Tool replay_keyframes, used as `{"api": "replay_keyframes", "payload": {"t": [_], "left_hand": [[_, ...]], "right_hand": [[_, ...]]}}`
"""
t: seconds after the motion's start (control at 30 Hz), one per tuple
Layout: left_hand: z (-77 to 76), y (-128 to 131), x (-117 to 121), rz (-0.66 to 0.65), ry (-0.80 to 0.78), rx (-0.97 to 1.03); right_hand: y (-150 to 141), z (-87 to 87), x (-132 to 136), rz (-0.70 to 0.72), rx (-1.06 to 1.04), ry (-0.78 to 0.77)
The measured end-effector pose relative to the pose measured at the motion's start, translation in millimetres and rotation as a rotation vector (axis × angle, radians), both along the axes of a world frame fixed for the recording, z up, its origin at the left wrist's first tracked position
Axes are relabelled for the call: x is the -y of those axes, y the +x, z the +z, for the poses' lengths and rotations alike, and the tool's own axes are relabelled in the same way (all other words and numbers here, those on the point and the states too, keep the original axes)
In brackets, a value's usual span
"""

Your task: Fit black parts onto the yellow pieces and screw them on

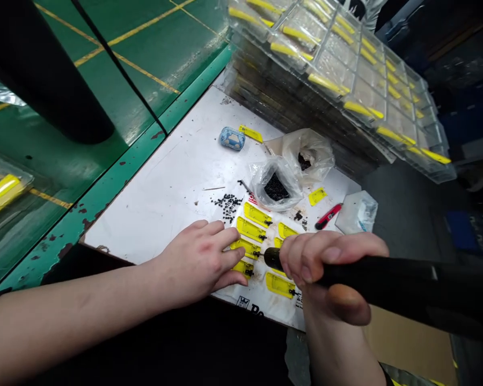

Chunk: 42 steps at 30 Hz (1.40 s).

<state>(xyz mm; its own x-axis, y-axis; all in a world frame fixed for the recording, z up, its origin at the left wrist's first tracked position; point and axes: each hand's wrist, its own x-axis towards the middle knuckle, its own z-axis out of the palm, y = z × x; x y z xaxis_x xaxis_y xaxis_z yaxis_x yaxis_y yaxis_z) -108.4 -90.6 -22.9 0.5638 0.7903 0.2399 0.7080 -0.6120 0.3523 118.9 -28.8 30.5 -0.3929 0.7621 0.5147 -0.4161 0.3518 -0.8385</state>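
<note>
From my view, the table point(153, 185) fills mid-frame. I see stacked trays point(346, 69) at upper right, two bags point(276, 185) before them, loose small pieces point(227, 208) left of the nearer bag, and moulded parts point(257, 214) in rows on a sheet point(229, 292) below; a cutter point(328, 216) lies right.

The head camera looks from the wearer's head forward and steeply down onto a white tabletop point(145, 198), close above the left hand point(205, 254) and right hand point(326, 262). The black handheld driver point(406, 284) looms nearest, at right. The view is tilted, with the chipped green ledge point(124, 174) running diagonally and the stacked compartment trays point(346, 80) farther off.
</note>
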Motion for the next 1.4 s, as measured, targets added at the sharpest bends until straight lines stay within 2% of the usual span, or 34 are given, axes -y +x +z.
{"api": "replay_keyframes", "payload": {"t": [0.17, 0.33, 0.67, 0.9, 1.2, 1.4], "left_hand": [[-0.3, 0.5, -3.1, -0.021, -0.007, 0.009], [2.0, -0.1, -3.3, -0.023, -0.056, -0.018], [3.1, -0.5, -2.6, -0.033, -0.074, -0.056], [4.9, -1.0, -3.4, -0.037, -0.072, -0.074], [5.2, -1.3, -3.4, -0.041, -0.049, -0.078], [7.7, -1.2, -3.5, -0.05, -0.054, -0.098]], "right_hand": [[6.0, 1.7, 2.8, 0.064, 0.063, 0.035], [3.9, 1.4, 6.0, 0.021, 0.074, 0.05], [-8.5, -6.0, 24.7, -0.331, 0.015, -0.054], [-21.0, -6.3, 29.2, -0.468, 0.011, -0.065], [-10.9, -10.4, 22.3, -0.348, 0.061, -0.025], [-14.3, -6.8, 22.1, -0.342, 0.023, -0.042]]}}
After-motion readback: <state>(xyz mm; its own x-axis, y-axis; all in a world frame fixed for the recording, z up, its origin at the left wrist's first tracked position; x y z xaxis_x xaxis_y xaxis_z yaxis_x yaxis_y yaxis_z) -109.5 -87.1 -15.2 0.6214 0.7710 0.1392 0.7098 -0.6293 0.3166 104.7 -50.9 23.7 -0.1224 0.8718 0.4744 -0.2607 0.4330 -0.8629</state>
